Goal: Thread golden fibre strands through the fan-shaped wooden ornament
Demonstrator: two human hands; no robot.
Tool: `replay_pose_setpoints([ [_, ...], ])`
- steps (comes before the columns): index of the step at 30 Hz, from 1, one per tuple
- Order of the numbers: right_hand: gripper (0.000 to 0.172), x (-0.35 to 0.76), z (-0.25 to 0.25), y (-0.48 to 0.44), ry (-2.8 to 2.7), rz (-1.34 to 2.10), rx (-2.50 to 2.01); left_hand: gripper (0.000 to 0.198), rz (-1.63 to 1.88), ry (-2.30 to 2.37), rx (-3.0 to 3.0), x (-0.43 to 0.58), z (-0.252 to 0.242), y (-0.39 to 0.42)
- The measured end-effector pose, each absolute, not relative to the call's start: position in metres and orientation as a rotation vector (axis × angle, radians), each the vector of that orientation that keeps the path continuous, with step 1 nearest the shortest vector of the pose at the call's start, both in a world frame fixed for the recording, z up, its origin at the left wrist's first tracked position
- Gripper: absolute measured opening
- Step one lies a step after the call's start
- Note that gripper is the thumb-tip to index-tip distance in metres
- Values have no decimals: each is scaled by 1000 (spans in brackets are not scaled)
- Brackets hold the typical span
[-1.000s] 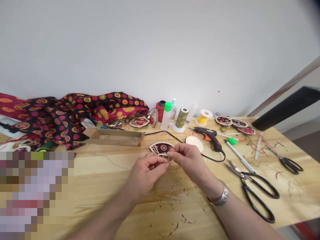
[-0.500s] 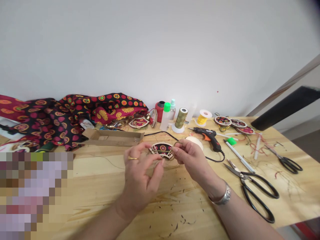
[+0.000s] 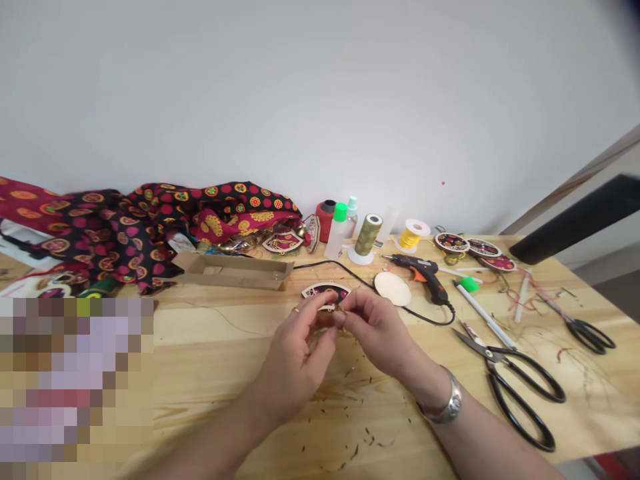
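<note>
In front of me, a fan-shaped wooden-framed ornament (image 3: 326, 291) with dark patterned fabric lies just beyond my fingers, partly covered by them. My right hand (image 3: 377, 328) pinches a thin olive thread (image 3: 341, 309) between thumb and forefinger. Curled in from the other side, my left hand (image 3: 303, 347) has its fingertips at the same thread, close against the right fingertips; their exact hold is partly hidden. A pale round disc (image 3: 393, 289) lies beyond my right hand.
A glue gun (image 3: 423, 272), large scissors (image 3: 510, 380) and smaller scissors (image 3: 587, 333) lie to the right. Behind stand a green-capped bottle (image 3: 339, 233), an olive thread spool (image 3: 368, 237) and a yellow spool (image 3: 412, 235). A cardboard tray (image 3: 233, 275) and patterned fabric (image 3: 130, 227) lie left.
My left hand has moved right and its spread fingers have closed in beside the right fingertips. Both hands now cover more of the ornament. The right hand keeps its pinch.
</note>
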State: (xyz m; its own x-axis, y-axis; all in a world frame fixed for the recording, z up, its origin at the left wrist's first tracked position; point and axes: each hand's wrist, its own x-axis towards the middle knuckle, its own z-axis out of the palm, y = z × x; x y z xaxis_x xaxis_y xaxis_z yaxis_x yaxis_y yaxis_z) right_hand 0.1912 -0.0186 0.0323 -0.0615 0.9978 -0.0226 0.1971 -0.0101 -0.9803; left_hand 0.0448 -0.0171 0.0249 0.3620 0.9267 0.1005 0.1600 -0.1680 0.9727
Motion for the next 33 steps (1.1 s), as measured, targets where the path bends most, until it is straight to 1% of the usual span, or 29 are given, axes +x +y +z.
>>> replay_pose_setpoints([
  [6,8,195,31,-15,-1426,1159,-1349,28,992,1084,1797,43,23,-12],
  [10,9,195,31,-14,-1411,1147,-1358,19,1031,1132,1650,46,24,-10],
  [16,12,194,35,-14,-1373,1188,-1340,9,915,1131,1330,47,31,-7],
  [22,17,195,39,-14,-1330,1261,-1311,8,875,1042,1145,46,31,-4],
  [27,19,196,40,-13,-1278,1288,-1250,14,841,994,960,46,28,-4],
  [33,19,196,42,-14,-1235,1334,-1233,15,792,986,894,44,29,-4],
])
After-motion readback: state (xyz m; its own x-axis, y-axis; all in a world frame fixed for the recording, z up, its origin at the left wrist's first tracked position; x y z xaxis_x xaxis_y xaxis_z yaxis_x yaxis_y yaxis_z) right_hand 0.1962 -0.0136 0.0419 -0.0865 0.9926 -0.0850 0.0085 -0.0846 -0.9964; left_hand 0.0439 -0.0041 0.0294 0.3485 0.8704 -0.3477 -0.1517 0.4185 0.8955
